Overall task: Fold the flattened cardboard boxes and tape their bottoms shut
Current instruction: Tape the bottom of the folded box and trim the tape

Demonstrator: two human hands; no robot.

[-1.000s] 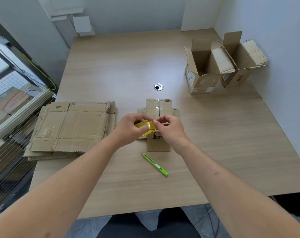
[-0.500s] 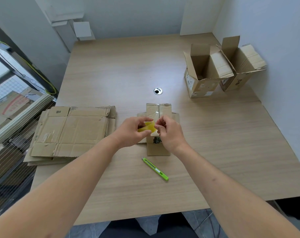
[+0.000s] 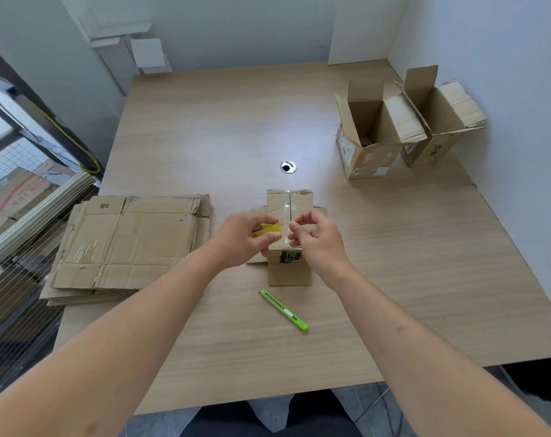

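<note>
A small folded cardboard box (image 3: pixel 289 201) stands bottom-up in the middle of the table, with clear tape shining along its centre seam. My left hand (image 3: pixel 241 238) grips a yellow tape roll (image 3: pixel 267 230) just left of the box. My right hand (image 3: pixel 315 239) hovers over the box's near right side with curled fingers, seemingly pinching the clear tape end; the tape itself is hard to see. A stack of flattened cardboard boxes (image 3: pixel 126 244) lies at the table's left edge.
A green utility knife (image 3: pixel 283 309) lies on the table in front of the box. Two folded open-topped boxes (image 3: pixel 371 134) (image 3: pixel 441 121) stand at the back right by the wall. A cable hole (image 3: pixel 288 167) is in the table centre (image 3: pixel 220 127).
My hands have drawn slightly apart: the left with the yellow roll moved left, the right moved right and opened a gap over the box seam.
</note>
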